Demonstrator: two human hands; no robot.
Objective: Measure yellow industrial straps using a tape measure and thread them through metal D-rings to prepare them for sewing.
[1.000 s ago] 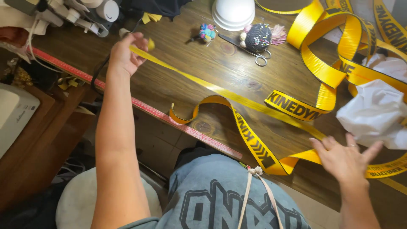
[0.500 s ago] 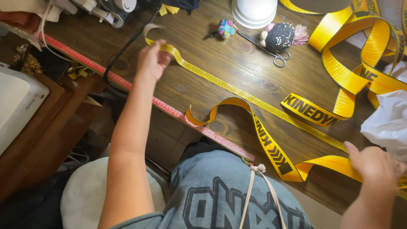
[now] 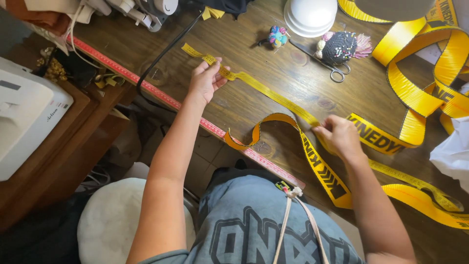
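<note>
Yellow measuring tape (image 3: 264, 90) runs taut and slantwise across the wooden tabletop (image 3: 273, 63), pinched near its far end by the left hand (image 3: 205, 80) and nearer the body by the clenched right hand (image 3: 337, 137), over the wide yellow strap (image 3: 322, 166).

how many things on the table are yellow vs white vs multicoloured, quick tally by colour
Yellow: 2 - the tape measure, pinched by the left hand and the right hand, and the wide webbing strap.
White: 2 - the stacked bowls and the crumpled cloth.
Multicoloured: 2 - the small pom-pom and the dark pincushion.
Total: 6
</note>
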